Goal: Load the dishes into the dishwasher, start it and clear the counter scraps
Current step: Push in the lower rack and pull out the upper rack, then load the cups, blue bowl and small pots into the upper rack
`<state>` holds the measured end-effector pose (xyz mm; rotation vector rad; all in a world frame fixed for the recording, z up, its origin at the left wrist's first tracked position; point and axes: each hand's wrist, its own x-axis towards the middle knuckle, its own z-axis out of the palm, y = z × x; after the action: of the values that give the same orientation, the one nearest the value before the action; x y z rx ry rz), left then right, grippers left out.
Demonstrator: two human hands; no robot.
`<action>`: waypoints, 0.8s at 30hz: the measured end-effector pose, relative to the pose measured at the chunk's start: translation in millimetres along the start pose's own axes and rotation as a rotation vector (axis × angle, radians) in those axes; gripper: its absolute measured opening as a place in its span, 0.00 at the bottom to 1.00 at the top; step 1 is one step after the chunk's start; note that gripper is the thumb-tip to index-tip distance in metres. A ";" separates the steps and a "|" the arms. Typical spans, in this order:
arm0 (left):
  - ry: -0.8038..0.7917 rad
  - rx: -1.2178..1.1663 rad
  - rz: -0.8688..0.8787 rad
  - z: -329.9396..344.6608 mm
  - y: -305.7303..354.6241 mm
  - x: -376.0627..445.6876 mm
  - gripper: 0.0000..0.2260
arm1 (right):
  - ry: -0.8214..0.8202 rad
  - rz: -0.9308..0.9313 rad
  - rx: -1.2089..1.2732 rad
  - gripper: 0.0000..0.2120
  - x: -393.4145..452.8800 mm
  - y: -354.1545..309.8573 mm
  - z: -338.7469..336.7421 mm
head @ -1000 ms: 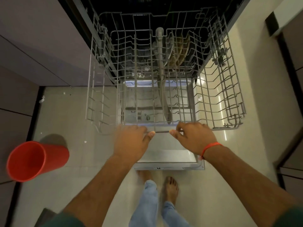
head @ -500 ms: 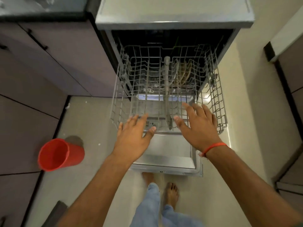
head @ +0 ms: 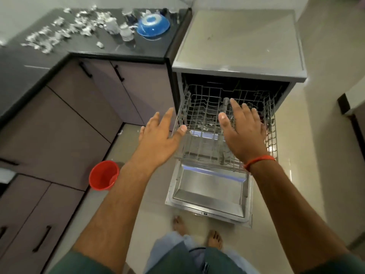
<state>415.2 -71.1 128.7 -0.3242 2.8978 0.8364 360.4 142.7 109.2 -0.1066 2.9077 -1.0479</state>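
Both hands have let go of the rack's front rail since a second ago and lifted away from it, and the view has swung up to take in the counter. Now the left hand (head: 158,135) and the right hand (head: 242,131) float over the pulled-out upper rack (head: 201,139) with fingers straight and spread, holding nothing.

What the next move turns on, as I judge it, is the reach to the dishes: they lie at about eleven o'clock from the left fingertips, well apart, up on the black counter (head: 126,50). The left hand is the nearer one. A blue bowl (head: 153,26) sits upside down beside two pale cups (head: 126,32), blurred. Crumpled foil scraps (head: 49,38) are strewn at ten o'clock along the counter, running left to right.

The rack looks empty at its front, with the dishwasher door (head: 209,194) open flat beneath it.
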 end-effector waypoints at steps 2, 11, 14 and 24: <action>0.066 -0.017 -0.019 -14.9 -7.1 -7.8 0.31 | 0.003 -0.045 0.009 0.29 -2.9 -27.1 1.4; 0.258 -0.059 -0.060 -87.5 -81.9 -5.4 0.32 | 0.007 -0.250 -0.043 0.30 17.1 -145.0 33.0; 0.309 -0.089 -0.061 -123.6 -121.7 -0.2 0.32 | 0.011 -0.268 -0.049 0.30 30.0 -195.0 61.3; 0.353 -0.131 -0.004 -245.4 -229.9 50.7 0.32 | -0.014 -0.316 -0.078 0.30 77.5 -342.1 145.6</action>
<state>408.7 -401.4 209.2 -0.5408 3.1637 1.0696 309.7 -218.8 213.9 -0.5909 2.9831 -0.9609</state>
